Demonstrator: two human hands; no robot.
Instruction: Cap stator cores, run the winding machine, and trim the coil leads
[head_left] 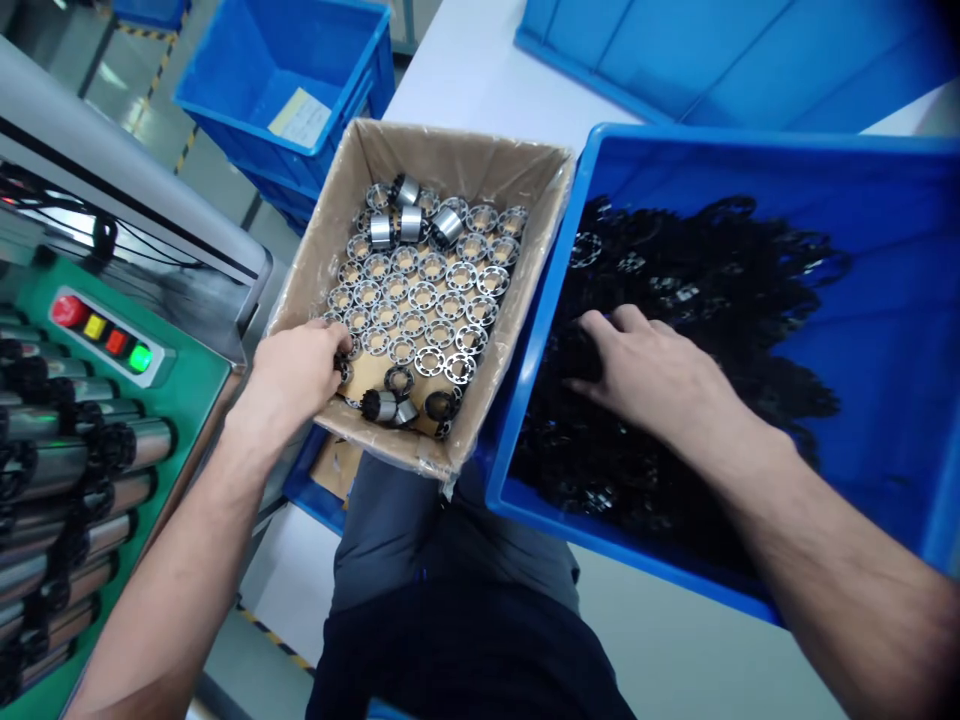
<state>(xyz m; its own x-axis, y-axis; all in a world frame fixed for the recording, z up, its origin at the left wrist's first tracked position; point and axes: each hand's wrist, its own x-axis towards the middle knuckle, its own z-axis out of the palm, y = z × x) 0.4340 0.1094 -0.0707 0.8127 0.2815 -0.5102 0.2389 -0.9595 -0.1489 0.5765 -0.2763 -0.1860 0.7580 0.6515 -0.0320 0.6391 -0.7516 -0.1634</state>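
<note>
My left hand (301, 372) reaches over the left wall of a plastic-lined cardboard box (457, 150), its fingers curled down among the parts. What they grip, if anything, is hidden. Rows of slotted silver metal rings (422, 295) stand in the box. Several silver cylinders with black ends (410, 224) lie loose on the rings at the back, and more cylinders (379, 405) lie at the front. On the right, my right hand (652, 365) is over a heap of black plastic parts (675, 265) in a blue bin (547, 330), thumb and forefinger apart.
To the left, a green machine panel (191, 375) carries a red button (69, 311) and lit buttons beside rows of silver cylinders (52, 470). Behind the box stands a blue crate (255, 60) with a paper sheet (301, 118) inside. Another blue bin (720, 60) is at upper right.
</note>
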